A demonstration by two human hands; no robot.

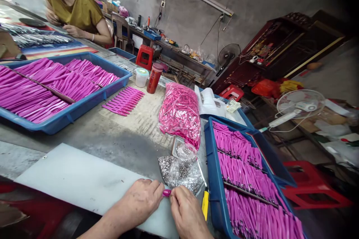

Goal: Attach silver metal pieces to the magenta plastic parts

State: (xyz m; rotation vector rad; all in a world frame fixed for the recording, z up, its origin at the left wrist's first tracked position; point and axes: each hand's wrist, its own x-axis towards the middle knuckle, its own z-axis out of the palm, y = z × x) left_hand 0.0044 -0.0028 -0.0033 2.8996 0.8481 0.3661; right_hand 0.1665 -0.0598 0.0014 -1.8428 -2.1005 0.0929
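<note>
Holding a small magenta piece [166,193] between both hands, near the right end of a white board [73,173] on the counter [120,142]. Pinching one end with the left grip [144,198], curled over. Pinching the other end with the right grip [185,209]; cannot tell how much more of it inside, hidden from above. Noted just beyond: a plastic bag [192,177] of small metal bits [166,166]. To the right: a yellow-handled tool [205,204], then a blue tray [213,186] of magenta strips [241,175]. For good work, in judgement: keep both ends in line, press evenly, avoid sideways bending. Best done low over the board, to catch anything dropped.
</note>
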